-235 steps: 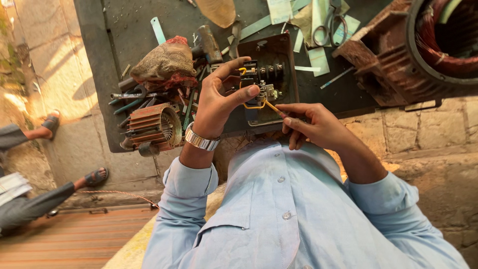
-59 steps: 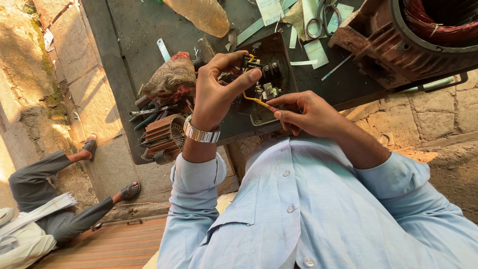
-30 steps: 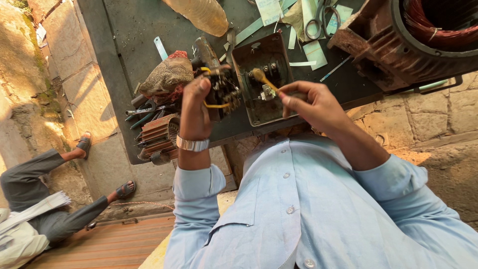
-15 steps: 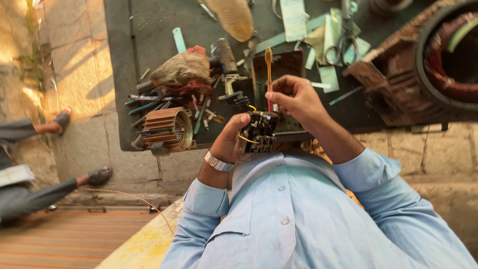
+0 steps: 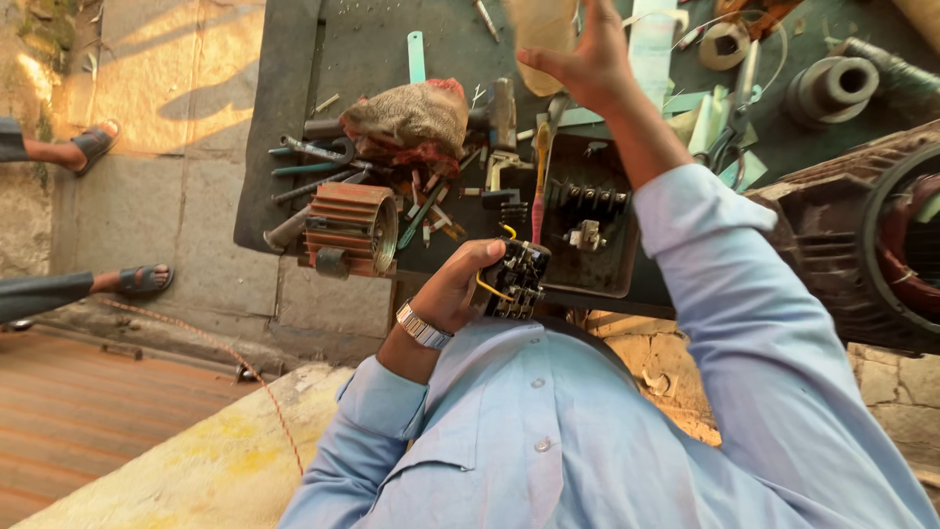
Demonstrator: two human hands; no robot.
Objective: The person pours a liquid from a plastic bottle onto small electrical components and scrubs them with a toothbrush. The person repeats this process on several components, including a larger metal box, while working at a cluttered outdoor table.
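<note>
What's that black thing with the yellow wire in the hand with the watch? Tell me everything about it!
The black electrical block is small, boxy and looks like plastic, with pale metal contacts along its top and a yellow wire looping off its side. The left hand grips it close to the blue shirt, just off the near edge of the dark workbench.

The right hand [image 5: 578, 54] is motion-blurred, and the top edge cuts off its fingertips.
</note>
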